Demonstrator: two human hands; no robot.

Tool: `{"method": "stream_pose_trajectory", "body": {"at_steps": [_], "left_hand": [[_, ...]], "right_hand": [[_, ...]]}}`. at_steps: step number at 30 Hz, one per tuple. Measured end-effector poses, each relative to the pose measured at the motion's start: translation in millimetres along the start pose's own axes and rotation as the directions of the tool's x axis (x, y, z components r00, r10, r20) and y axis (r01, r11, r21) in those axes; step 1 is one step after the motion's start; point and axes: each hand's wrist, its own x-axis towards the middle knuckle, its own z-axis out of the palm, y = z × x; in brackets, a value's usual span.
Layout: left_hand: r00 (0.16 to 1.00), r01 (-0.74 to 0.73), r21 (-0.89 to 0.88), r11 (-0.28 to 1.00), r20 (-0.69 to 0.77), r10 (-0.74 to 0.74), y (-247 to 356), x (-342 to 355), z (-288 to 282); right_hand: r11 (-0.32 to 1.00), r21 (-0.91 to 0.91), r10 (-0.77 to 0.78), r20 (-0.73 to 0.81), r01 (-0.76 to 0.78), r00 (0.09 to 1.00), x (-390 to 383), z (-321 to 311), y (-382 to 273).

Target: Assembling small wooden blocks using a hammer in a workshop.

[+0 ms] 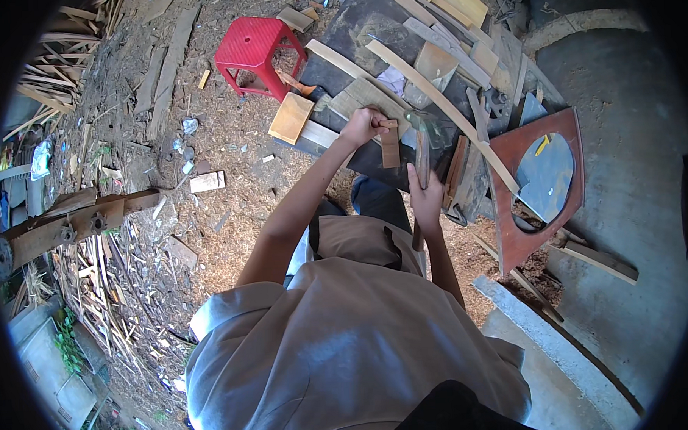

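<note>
left hand (362, 126) pinches wood strip (389, 144), right hand (425, 197) grips hammer (422, 140); a stray blow could hit nearby fingers

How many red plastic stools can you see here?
1. The red stool stands on the sawdust-strewn ground, up and left of the left hand. Others could be hidden outside the view.

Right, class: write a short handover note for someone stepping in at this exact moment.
Left hand: gripping the top of a small wooden block, held upright on the dark workbench.
Right hand: gripping the hammer by its handle, head raised beside the block.
Done: block positioned and steadied.
Left: whether any blow has landed cannot be told; the curved wooden strip lies untouched beyond.
</note>
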Motion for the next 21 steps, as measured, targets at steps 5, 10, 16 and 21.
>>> {"method": "stream_pose_trajectory", "body": {"at_steps": [5,10,16,21], "left_hand": [[0.999,-0.034,0.002,0.999,-0.007,0.034,-5.1,-1.9,0.5],[0.998,-0.05,-0.019,0.999,-0.043,0.049,-9.2,-1.0,1.3],[0.998,-0.039,-0.009,0.999,-0.053,0.038,-14.9,0.9,-0.9],[0.999,-0.033,0.018,0.999,-0.023,0.033,-4.3,-2.4,-1.3]], "right_hand": [[0.986,-0.131,0.122,0.159,-0.101,0.98,8.2,17.8,39.3],[0.938,0.037,0.335,0.159,-0.345,0.929,-2.3,-10.5,-15.4],[0.987,-0.147,0.09,0.207,-0.06,0.974,9.6,15.5,24.0],[0.959,0.016,0.279,0.151,-0.285,0.948,2.7,-6.8,0.6]]}}
